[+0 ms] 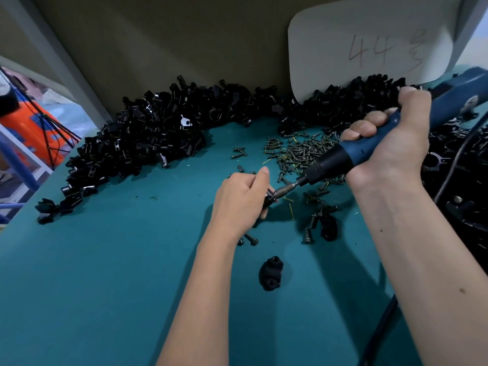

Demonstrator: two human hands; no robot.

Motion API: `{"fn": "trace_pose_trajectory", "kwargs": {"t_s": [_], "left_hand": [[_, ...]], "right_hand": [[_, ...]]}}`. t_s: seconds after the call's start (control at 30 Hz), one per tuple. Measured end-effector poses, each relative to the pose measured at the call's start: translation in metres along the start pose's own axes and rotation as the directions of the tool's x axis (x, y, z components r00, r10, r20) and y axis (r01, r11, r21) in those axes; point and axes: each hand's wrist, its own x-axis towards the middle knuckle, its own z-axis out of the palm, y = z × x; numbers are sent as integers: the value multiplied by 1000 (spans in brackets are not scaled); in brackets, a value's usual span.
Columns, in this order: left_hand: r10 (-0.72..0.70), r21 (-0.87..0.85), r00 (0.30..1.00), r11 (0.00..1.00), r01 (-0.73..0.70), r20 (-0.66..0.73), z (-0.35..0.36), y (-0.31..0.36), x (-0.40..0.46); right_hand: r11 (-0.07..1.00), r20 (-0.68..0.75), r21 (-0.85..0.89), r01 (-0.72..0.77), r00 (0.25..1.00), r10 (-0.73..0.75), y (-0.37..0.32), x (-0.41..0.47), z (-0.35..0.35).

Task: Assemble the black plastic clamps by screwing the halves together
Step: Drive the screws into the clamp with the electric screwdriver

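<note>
Pile of clamp parts (pixel 137 143): a big black heap, far off to the left of the left hand and up by the back wall. Risk: I think it could slide if bumped, and then parts would mix with the screws.

Left hand (pixel 241 199): its fingers are curled tight round a small clamp (pixel 270 198). Most of the clamp is hidden in the fist. Only a dark bit shows at the fingertips, where the tool tip meets it.

Risk at the left hand: the tool tip sits right next to the fingers. If it slips off the screw, it could poke them. If the hold is loose, the clamp could spin with the tool.

Clamp half (pixel 271 273): lies alone on the green table (pixel 105 273), just below the left hand, closer to the person. Nothing touches it.

Screws (pixel 298 154): a loose spread just above and between the two hands. A few lie right under the tool. Risk: an arm could sweep some off the table.

Electric screwdriver (pixel 351 151): blue and black, tilted down to the left, with its tip on the clamp. Risk: if it goes in crooked, I think the screw could jam or hurt the plastic.

Right hand (pixel 390 143): wrapped all the way round the blue handle, squeezing it, with the thumb up.

Cord (pixel 380 331): hangs below the right arm. Risk: it could snag and tug the tool.
</note>
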Motion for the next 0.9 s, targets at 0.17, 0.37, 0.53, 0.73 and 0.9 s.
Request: {"fn": "trace_pose_trajectory", "kwargs": {"t_s": [0.17,0.37,0.53,0.73,0.9], "left_hand": [[71,18,995,997,-70,-64,-1,3,-2],[147,140,984,981,-133,-99,-2,4,-4],[153,175,984,975,-135,-91,-3,5,-4],[145,225,986,967,-123,-87,-1,5,-5],[172,270,978,953,-135,-118,1,-1,-5]], "right_hand": [[999,79,25,-26,997,24,-4,-2,5],[996,16,57,-71,997,70,-1,-1,-1],[997,14,49,-61,998,60,1,1,-1],[999,99,26,-46,994,43,3,-1,-2],[999,116,12,-40,993,38,7,0,-5]]}}
